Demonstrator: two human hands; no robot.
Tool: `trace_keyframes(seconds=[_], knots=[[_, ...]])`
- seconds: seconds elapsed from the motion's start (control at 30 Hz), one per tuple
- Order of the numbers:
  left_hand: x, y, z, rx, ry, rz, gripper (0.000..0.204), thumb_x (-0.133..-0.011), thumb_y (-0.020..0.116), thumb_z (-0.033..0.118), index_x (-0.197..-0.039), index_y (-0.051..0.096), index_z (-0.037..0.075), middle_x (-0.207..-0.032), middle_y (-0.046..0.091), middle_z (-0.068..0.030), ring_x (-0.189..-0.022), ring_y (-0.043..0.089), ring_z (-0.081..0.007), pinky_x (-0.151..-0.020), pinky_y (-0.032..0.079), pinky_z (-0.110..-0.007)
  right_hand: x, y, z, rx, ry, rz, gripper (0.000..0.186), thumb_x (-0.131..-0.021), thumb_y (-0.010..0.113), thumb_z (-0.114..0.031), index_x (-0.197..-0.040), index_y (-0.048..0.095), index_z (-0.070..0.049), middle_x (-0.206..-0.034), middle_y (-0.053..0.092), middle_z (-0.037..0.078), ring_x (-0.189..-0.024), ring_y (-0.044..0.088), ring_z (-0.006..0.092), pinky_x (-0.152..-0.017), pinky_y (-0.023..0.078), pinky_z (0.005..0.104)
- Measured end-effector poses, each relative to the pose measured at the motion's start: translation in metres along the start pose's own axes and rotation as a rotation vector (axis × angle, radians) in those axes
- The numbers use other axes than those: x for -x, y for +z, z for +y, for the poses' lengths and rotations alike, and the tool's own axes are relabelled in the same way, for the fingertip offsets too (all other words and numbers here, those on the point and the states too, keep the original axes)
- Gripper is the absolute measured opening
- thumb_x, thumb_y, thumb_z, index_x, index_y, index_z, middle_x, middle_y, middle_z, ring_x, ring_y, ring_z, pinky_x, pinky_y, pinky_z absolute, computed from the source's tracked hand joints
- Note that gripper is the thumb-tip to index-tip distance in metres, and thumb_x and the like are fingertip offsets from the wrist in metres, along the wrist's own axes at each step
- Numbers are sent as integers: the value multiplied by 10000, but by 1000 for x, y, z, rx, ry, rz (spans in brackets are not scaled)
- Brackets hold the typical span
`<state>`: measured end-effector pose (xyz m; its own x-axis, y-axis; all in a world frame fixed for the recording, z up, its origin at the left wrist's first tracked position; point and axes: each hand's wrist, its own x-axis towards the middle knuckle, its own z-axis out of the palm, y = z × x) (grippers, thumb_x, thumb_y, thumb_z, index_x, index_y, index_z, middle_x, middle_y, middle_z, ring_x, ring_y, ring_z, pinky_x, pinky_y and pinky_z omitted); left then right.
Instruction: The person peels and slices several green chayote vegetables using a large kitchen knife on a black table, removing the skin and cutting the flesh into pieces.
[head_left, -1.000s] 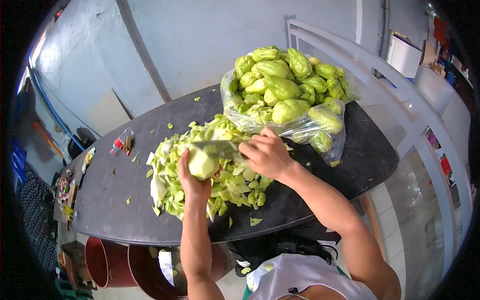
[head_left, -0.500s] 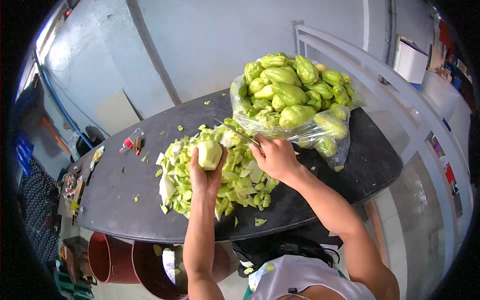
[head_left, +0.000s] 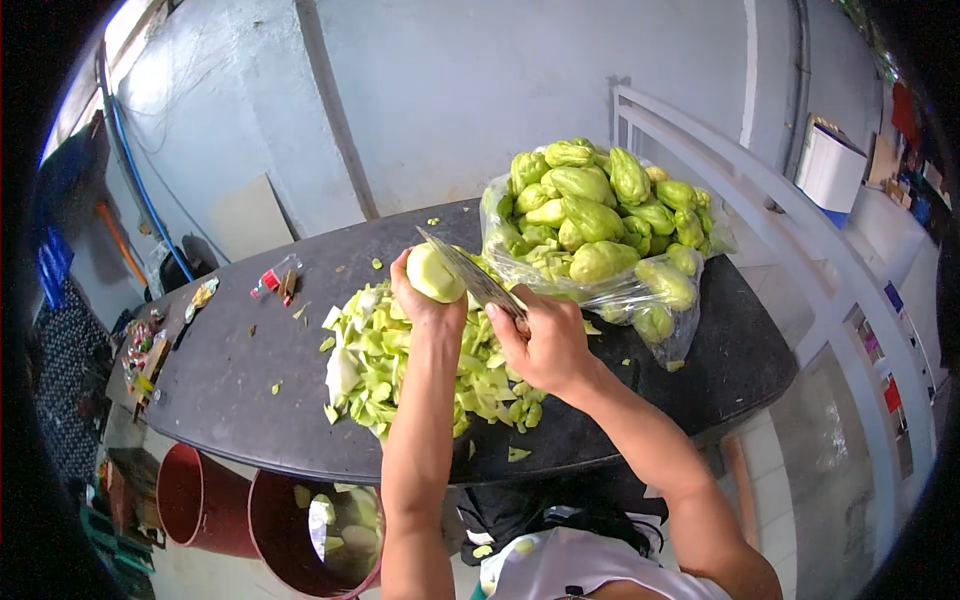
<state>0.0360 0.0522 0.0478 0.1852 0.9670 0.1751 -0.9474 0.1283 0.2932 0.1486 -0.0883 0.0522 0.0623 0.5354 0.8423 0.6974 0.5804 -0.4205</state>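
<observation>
A pale, peeled chayote (head_left: 434,275) is gripped in my left hand (head_left: 420,300), raised over the heap of pale green peelings (head_left: 375,370). My right hand (head_left: 540,335) is closed on the handle of a large knife (head_left: 470,275), its blade slanting up and left along the chayote's right side; whether the edge touches it I cannot tell. Behind my hands, a clear plastic bag (head_left: 655,330) piled with whole green chayotes (head_left: 600,215) rests on the dark curved tabletop (head_left: 240,375).
Red bins (head_left: 200,500) stand below the table's front edge. Small litter (head_left: 275,280) lies on the left of the tabletop. A white railing (head_left: 820,290) runs along the right, a pale wall (head_left: 450,90) behind. A blue hose (head_left: 155,200) hangs at the left.
Both hands have risen. The left tilted the chayote upward, and the knife, swung away half a second ago, is back beside it, angled steeply. The whole view has shifted as well.
</observation>
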Motion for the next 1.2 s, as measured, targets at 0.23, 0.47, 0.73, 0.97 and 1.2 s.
trace_keyframes(seconds=[0.23,0.47,0.73,0.97,1.2], knots=[[7,10,-7,35,55,-14,294,-870,491,308,-862,581,28,-789,617,-139,-758,616,-310,-765,548,-431,-2,1,-7,38,-31,60,200,-904,613,-186,-767,564,-49,-569,567,133,-518,592,327,-483,453,420],[5,-1,-1,-56,-84,-4,221,-844,516,278,-807,587,72,-756,619,-101,-736,618,-290,-764,552,-408,6,6,0,-29,18,38,189,-886,632,-181,-753,576,-58,-562,555,119,-503,580,315,-481,455,408],[12,-11,-3,18,-19,115,178,-829,515,264,-742,563,116,-728,589,-55,-722,597,-272,-760,541,-427,15,8,-4,56,-89,39,115,-852,663,-117,-782,599,-52,-602,576,109,-522,592,295,-491,465,392],[14,-3,2,-140,61,-14,163,-826,490,209,-701,514,107,-706,565,-72,-687,577,-274,-740,528,-433,19,11,3,53,-53,4,114,-852,662,-101,-782,599,-37,-622,587,130,-546,605,317,-499,470,398],[22,3,-3,-170,91,-90,98,-840,469,170,-789,501,94,-701,544,-93,-644,568,-274,-722,542,-458,19,11,11,16,51,-34,122,-834,677,-106,-797,596,-23,-626,612,159,-566,636,334,-511,485,407]])
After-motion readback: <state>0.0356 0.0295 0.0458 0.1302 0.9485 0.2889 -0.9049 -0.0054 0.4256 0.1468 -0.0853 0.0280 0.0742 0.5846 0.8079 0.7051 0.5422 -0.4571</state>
